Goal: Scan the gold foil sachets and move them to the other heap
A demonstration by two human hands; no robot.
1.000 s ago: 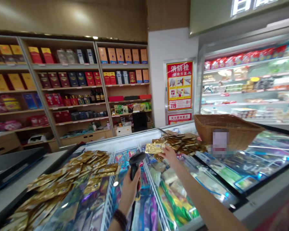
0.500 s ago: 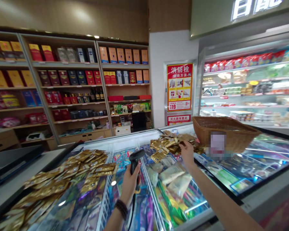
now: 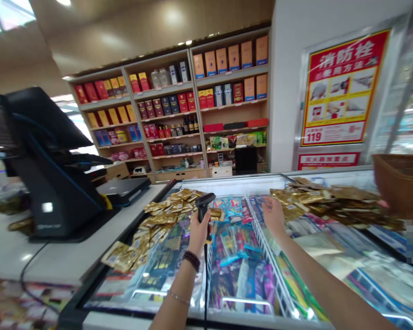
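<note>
My left hand (image 3: 198,233) is closed around the grip of a black barcode scanner (image 3: 204,204), held upright over the glass lid of a chest freezer (image 3: 241,270). A cable hangs down from the scanner. My right hand (image 3: 273,215) reaches forward, its fingertips at the left edge of a heap of gold packets (image 3: 330,201) lying on the glass. Whether those fingers grip a packet is hidden by the back of the hand. Another spread of gold packets (image 3: 161,220) lies to the left of the scanner.
A black checkout terminal (image 3: 51,183) stands on the white counter (image 3: 24,256) at left. A wicker basket (image 3: 401,183) sits on the freezer at far right. Shelves of boxed goods (image 3: 179,114) line the back wall, beside a red poster (image 3: 340,91).
The view has swung left, bringing the checkout terminal into sight. My right hand has drawn back from the middle of the right heap to its left edge. The scanner stays upright in my left hand.
</note>
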